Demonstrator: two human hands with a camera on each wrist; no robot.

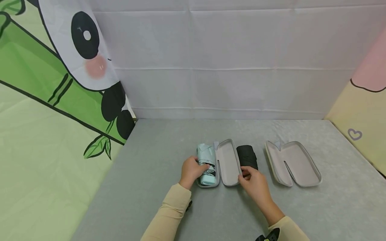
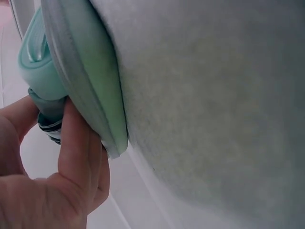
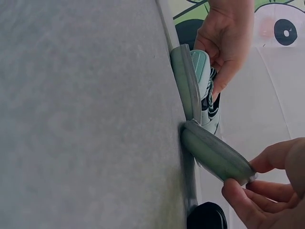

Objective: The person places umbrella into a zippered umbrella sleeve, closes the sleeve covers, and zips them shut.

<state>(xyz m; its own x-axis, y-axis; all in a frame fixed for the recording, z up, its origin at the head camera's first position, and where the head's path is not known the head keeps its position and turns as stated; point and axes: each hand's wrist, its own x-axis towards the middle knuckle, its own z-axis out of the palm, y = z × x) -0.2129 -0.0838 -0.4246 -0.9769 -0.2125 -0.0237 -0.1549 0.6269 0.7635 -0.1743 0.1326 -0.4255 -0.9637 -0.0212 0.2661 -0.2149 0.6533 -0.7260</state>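
Note:
A folded light teal umbrella [image 1: 206,154] lies in the left half of an opened zip case [image 1: 228,160], which is grey inside and green outside. My left hand [image 1: 191,172] holds the umbrella, the thumb across it and the fingers along the case's outer side. The case's right half is tilted up off the table, and my right hand [image 1: 255,183] pinches its outer edge between thumb and fingers, as the right wrist view shows. Just behind that hand lies a black rolled bundle [image 1: 247,155], its near end hidden by the fingers.
A second case [image 1: 303,164] of the same shape lies spread open on the right of the grey table [image 1: 156,144]. A pale wall sheet [image 1: 229,90] hangs along the back edge. Printed cloth [image 1: 60,147] borders the left side.

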